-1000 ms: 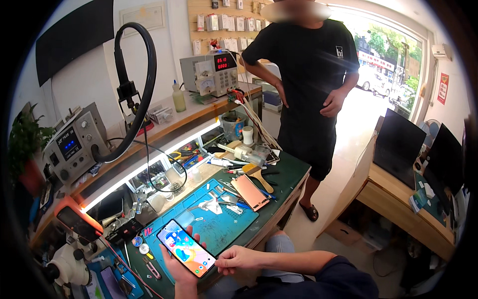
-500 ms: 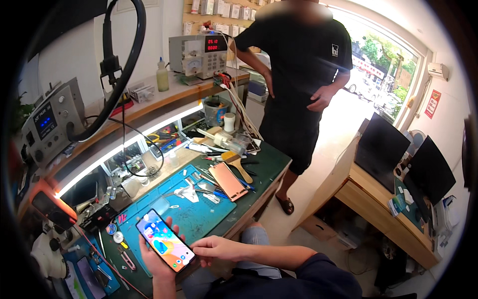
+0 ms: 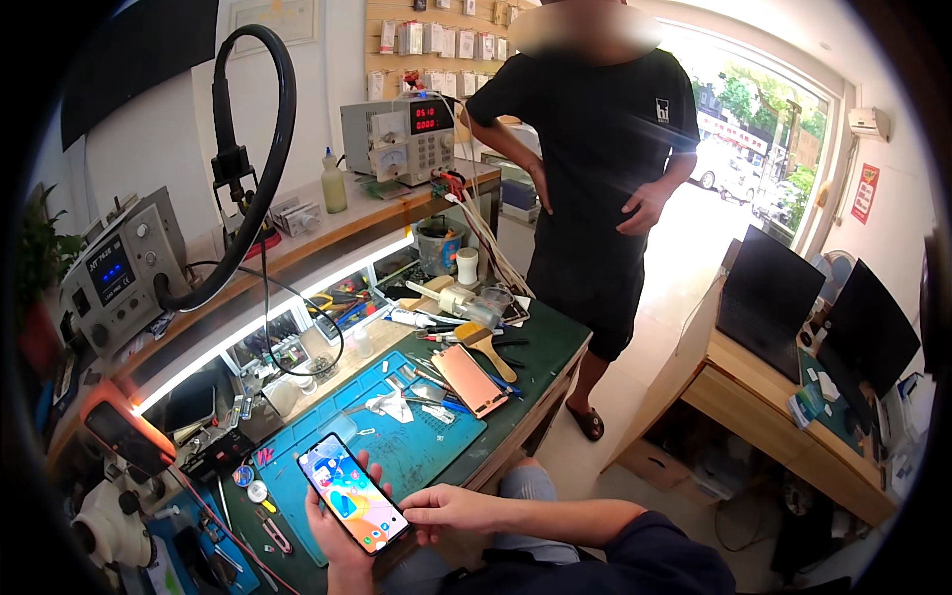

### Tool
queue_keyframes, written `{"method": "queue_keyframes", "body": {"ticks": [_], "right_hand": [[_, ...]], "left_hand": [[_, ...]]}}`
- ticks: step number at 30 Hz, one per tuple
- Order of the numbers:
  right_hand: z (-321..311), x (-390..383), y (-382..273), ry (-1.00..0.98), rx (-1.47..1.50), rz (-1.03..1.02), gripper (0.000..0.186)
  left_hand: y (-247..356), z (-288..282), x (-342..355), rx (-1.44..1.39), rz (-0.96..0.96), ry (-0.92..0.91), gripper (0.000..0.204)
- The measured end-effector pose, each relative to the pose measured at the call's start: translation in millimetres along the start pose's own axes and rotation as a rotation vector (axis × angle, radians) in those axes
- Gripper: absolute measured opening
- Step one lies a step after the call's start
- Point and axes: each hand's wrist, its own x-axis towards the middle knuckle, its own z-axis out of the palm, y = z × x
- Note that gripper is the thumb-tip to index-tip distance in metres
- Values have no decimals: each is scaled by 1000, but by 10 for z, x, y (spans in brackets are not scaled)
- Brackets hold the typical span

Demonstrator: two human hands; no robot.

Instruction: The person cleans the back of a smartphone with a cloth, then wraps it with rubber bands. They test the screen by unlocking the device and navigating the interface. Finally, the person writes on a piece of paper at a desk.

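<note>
My left hand (image 3: 333,535) cradles a smartphone (image 3: 342,481) with a lit, colourful home screen, fingers wrapped round its sides. At the phone's lower right corner, my right hand (image 3: 441,511) has its fingers curled, with thumb and forefinger on the edge. Under and beyond the phone lies a blue repair mat (image 3: 297,421) with small tools and white scraps. A copper-pink phone panel (image 3: 469,381) rests toward its back right, near a brush (image 3: 486,352).
A person (image 3: 585,149) in black stands beside the green bench (image 3: 555,337). A power supply (image 3: 397,139) and bottle (image 3: 333,183) sit on the shelf. Microscope (image 3: 109,516), soldering station (image 3: 124,278) and black hose (image 3: 283,159) are left; a wooden desk (image 3: 734,387) with screens is right.
The view swung, shifting the scene leftward, then slightly back rightward. Both my hands stay on the phone with much the same grip. The standing person remains in much the same pose.
</note>
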Motion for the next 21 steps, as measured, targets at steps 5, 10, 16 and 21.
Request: {"method": "queue_keyframes", "body": {"ticks": [5,10,16,21], "right_hand": [[17,-5,7,16,9,12,47],[91,12,-46,8,48,10,49],[131,44,10,95,95,30,54],[88,8,52,86,173,-18,54]], "left_hand": [[-4,30,-5,5,-2,0,60],[-30,74,-2,23,3,11,62],[-69,46,-34,69,13,7,60],[-170,35,-54,-15,19,-31,60]]}}
